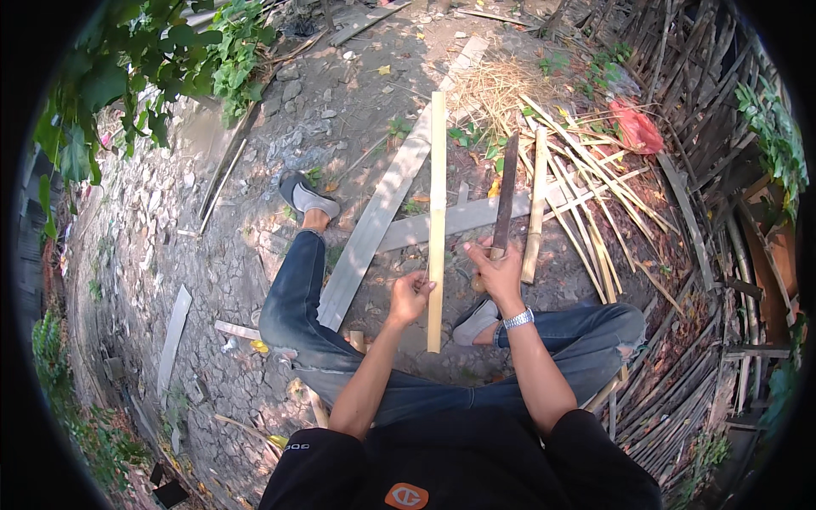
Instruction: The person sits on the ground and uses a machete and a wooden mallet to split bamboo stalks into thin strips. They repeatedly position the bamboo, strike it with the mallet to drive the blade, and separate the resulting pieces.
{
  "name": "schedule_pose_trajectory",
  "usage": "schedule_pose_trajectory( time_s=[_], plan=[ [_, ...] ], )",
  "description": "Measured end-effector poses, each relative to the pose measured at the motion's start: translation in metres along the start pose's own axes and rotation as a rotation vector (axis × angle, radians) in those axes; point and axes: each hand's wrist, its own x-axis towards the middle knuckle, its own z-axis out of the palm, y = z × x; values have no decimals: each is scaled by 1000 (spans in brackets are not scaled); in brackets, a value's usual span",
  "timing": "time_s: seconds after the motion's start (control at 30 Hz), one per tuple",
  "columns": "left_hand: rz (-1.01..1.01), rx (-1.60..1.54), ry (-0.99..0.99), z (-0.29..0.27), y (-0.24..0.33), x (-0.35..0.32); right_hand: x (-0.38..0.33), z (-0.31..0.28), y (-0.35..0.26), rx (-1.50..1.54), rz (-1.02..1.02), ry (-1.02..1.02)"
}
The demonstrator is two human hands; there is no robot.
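Observation:
A long pale bamboo strip [437,187] stands nearly lengthwise before me, its lower end above my lap. My left hand [410,297] is closed on its left edge, low on the strip, thumb and fingers pinching it. My right hand [495,270] is wrapped round the handle of a machete [507,187], whose dark, long blade points away from me. Blade and strip are apart. Just right of the blade lies a shorter, thicker bamboo piece [535,204].
Many split bamboo strips [595,212] lie heaped at the right, near a red plastic bag [635,126]. A grey plank [382,204] crosses the ground between my feet, meeting another board [459,219]. Stacked sticks [680,382] line the right side; leafy branches [110,76] hang upper left.

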Motion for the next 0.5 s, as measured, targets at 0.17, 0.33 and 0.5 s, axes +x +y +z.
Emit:
schedule_pose_trajectory(
  time_s=[0.17, 0.33, 0.5],
  plan=[
    [178, -52, -60, 12, 46, -24, 52, -7, -30, 130, -108, -46],
    [154, -36, -1, -9, 71, -13, 54, -25, -35, -71, -224, -61],
    [140, -227, 658, -104, 85, 57, 28, -32, -33, -101, -270, -77]
  ],
)
